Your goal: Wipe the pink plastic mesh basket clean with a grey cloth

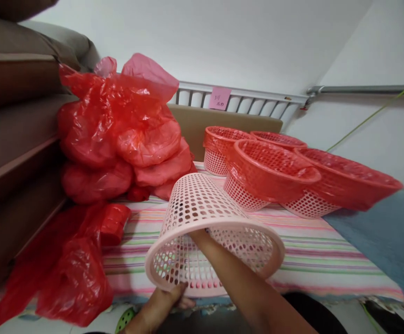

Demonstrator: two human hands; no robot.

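A pale pink perforated plastic basket lies on its side on a striped sheet, its wide mouth facing me. My left hand grips the lower rim, thumb at the lip and fingers underneath. My right forearm reaches through the mouth, and my right hand is inside the basket; its fingers are hidden behind the wall. To the left sits a roll of red plastic bags, with a loose red bag trailing from it toward the bed's edge.
Several baskets lined with red bags stand at the right, including a near one. A heap of red bagged bundles rises at the left beside stacked brown cushions. Behind are a white rail and a pink note. Blue cloth lies right.
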